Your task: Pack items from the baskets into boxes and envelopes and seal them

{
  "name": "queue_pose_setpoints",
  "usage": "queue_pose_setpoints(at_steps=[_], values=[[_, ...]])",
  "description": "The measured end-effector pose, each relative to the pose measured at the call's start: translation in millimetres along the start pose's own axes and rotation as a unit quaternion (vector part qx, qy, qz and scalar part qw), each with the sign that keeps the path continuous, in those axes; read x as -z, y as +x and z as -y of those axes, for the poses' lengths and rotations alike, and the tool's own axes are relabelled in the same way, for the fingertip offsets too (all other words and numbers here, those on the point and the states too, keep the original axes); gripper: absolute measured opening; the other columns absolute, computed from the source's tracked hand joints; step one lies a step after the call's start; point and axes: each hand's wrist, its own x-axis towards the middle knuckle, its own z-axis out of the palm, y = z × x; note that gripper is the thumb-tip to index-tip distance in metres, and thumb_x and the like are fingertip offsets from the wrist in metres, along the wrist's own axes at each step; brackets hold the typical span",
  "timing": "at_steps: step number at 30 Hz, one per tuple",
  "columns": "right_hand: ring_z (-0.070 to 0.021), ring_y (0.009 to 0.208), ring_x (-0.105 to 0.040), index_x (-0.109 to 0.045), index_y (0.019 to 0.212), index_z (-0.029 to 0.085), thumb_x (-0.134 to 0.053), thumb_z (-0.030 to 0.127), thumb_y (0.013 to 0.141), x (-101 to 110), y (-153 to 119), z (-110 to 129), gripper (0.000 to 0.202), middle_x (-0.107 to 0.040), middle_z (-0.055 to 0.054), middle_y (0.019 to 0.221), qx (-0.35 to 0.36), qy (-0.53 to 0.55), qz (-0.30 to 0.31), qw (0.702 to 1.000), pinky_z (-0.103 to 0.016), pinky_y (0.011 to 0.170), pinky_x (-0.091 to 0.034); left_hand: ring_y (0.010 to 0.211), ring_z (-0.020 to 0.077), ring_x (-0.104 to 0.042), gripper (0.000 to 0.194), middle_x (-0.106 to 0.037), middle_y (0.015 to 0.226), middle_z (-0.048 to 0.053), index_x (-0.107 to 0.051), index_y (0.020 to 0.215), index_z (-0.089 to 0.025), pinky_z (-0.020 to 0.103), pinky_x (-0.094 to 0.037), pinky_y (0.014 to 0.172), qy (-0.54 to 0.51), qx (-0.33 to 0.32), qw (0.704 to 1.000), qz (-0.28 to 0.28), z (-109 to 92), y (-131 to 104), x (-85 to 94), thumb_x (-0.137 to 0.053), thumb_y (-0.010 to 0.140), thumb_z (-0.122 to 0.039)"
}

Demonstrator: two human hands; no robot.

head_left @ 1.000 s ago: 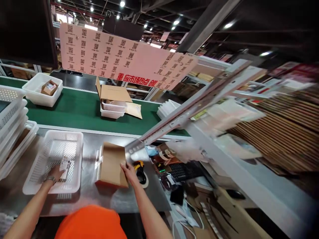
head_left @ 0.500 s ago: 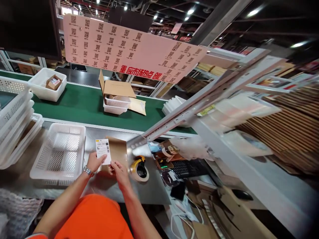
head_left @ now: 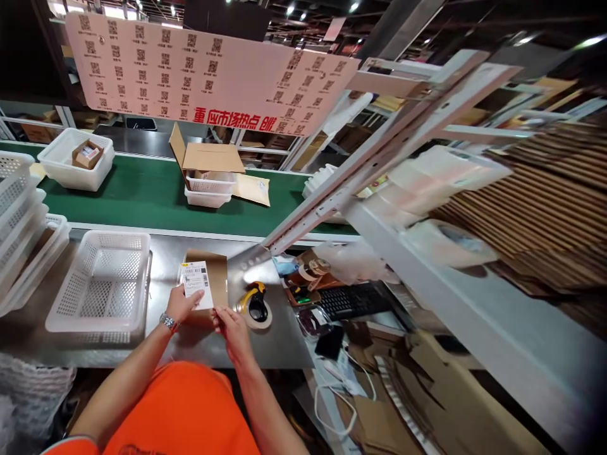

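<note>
On the steel desk [head_left: 284, 344], a white perforated plastic basket [head_left: 102, 287] sits left of the open brown cardboard box [head_left: 215, 281]. Above that box, the left hand [head_left: 180, 303] pinches a white printed label [head_left: 196, 285]; the right hand [head_left: 230, 323] touches its lower corner. A yellow-black tape dispenser [head_left: 256, 306] lies just right.

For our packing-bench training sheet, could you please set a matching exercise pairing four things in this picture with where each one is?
Things:
1. white label
2. cardboard box
3. tape dispenser
4. white mesh basket

Places:
A. on the steel bench, to the left of the box
B. held up in the left hand
C. on the steel bench, just right of the box
D. on the bench under the label, with the right hand at its near edge

Pairs: 1-B, 2-D, 3-C, 4-A
</note>
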Motion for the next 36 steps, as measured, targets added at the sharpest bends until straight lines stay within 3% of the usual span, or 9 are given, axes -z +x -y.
queue_pose_setpoints(at_steps=[9,16,22,28,33,36], values=[[-0.0139,0.061,-0.052,-0.078,0.070,0.020,-0.090,0.060,0.067,31.7,-3.5,-0.6,0.042,-0.073,-0.003,0.072,0.014,-0.005,0.008,1.000,-0.027,0.054,-0.036,0.088,0.0289,-0.079,0.039,-0.085,0.104,0.019,-0.082,0.099,-0.012,0.040,-0.064,0.080,0.028,0.000,1.000,0.012,15.6,-8.5,-26.6,-0.088,0.078,-0.044],[-0.0145,0.061,-0.053,-0.083,0.077,0.022,-0.091,0.058,0.066,47.9,-8.3,-1.5,0.038,-0.076,-0.003,0.073,0.008,0.017,0.021,1.000,-0.027,0.055,-0.036,0.097,0.0313,-0.081,0.045,-0.085,0.110,0.021,-0.082,0.097,-0.011,0.043,-0.064,0.091,-0.024,0.033,0.999,0.005,30.2,-14.2,-44.0,-0.095,0.071,-0.046],[-0.0141,0.061,-0.056,-0.085,0.084,0.022,-0.094,0.059,0.062,57.1,-14.7,-5.6,0.044,-0.079,-0.003,0.077,0.000,0.051,0.023,0.998,-0.026,0.055,-0.037,0.079,0.0228,-0.078,0.058,-0.085,0.094,0.013,-0.080,0.090,-0.013,0.034,-0.062,0.075,-0.125,0.115,0.985,0.027,41.4,-21.0,-55.1,-0.105,0.053,-0.050],[-0.0139,0.061,-0.055,-0.086,0.085,0.021,-0.096,0.062,0.060,65.5,-18.2,-12.4,0.048,-0.079,-0.004,0.077,0.009,0.053,0.007,0.999,-0.026,0.054,-0.038,0.064,0.0161,-0.070,0.067,-0.079,0.078,0.007,-0.075,0.083,-0.014,0.028,-0.055,0.062,-0.131,0.129,0.982,0.054,44.1,-26.9,-65.2,-0.105,0.043,-0.058],[-0.0121,0.057,-0.052,-0.086,0.080,0.020,-0.097,0.063,0.057,69.6,-23.5,-13.2,0.050,-0.077,-0.003,0.071,-0.010,0.067,-0.022,0.997,-0.024,0.050,-0.033,0.050,0.0124,-0.058,0.063,-0.071,0.065,0.004,-0.073,0.081,-0.014,0.025,-0.042,0.048,-0.060,0.139,0.986,0.074,48.7,-29.0,-71.0,-0.099,0.054,-0.065],[-0.0113,0.056,-0.051,-0.085,0.078,0.019,-0.096,0.063,0.058,70.5,-26.0,-12.6,0.050,-0.075,-0.003,0.070,-0.016,0.079,-0.033,0.996,-0.024,0.049,-0.032,0.059,0.0175,-0.066,0.056,-0.074,0.071,0.006,-0.073,0.087,-0.015,0.029,-0.051,0.056,0.001,0.133,0.987,0.088,51.7,-29.0,-71.8,-0.092,0.068,-0.064]])
